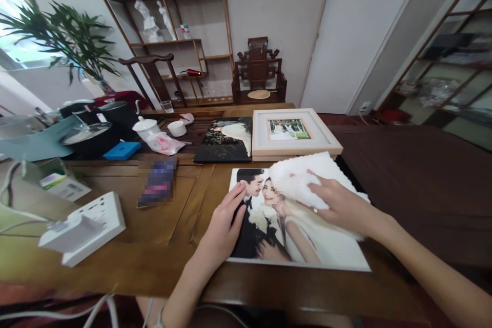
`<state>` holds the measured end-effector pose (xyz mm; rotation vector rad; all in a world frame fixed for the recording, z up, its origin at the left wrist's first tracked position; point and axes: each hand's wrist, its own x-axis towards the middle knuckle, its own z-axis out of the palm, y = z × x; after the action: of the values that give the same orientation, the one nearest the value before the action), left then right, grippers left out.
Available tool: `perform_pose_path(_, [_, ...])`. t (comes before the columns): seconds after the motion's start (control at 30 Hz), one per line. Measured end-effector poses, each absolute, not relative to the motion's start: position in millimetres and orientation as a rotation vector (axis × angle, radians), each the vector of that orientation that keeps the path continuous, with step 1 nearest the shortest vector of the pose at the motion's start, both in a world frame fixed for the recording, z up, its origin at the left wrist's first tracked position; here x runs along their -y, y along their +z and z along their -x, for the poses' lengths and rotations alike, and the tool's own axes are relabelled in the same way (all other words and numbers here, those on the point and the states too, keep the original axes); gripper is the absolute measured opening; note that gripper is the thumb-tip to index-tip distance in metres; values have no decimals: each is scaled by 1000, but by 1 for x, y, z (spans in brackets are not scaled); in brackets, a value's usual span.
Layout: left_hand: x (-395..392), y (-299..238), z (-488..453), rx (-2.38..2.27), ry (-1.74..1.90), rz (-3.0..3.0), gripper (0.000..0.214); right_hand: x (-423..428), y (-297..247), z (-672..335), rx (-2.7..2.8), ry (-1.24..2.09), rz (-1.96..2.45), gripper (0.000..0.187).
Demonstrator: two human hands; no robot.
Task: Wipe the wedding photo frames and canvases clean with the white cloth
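Note:
A large wedding photo print (303,236) lies flat near the front edge of the wooden table, showing a couple, one in a dark suit and one in white. My left hand (226,218) rests on its left side, fingers stretched out and touching the surface. On the upper right part, my right hand (342,200) grips a bunched white cloth (295,182) against the print. The cloth's loose end spreads past the print's right edge, and my palm hides some of it.
Behind the print are a light wood picture frame (336,148) and a dark photo panel (219,146). At left stand a white power strip (96,225), an open box (63,184), a blue box (122,150), a lidded pan (88,136) and a white teapot (146,125).

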<state>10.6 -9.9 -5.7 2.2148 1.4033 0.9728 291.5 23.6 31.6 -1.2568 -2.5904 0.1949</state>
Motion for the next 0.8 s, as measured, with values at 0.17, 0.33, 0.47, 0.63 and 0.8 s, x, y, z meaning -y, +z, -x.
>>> perform_pose_path(0.17, [9,-7,-10,-1396,973,-2208,39,40,39,-291,2698,321,1052,29])
perform_pose_path(0.33, [8,-10,-10,-1381,975,-2212,40,78,50,-290,2776,366,836,27])
perform_pose_path(0.47, [8,-8,-10,-1403,936,-2205,41,60,45,-287,2728,286,950,18])
perform_pose_path(0.63, [7,-7,-8,-1385,928,-2222,40,2,39,-279,2593,145,1174,15])
perform_pose_path(0.8, [7,-8,-8,-1371,955,-2217,40,-43,40,-276,2543,167,1280,10])
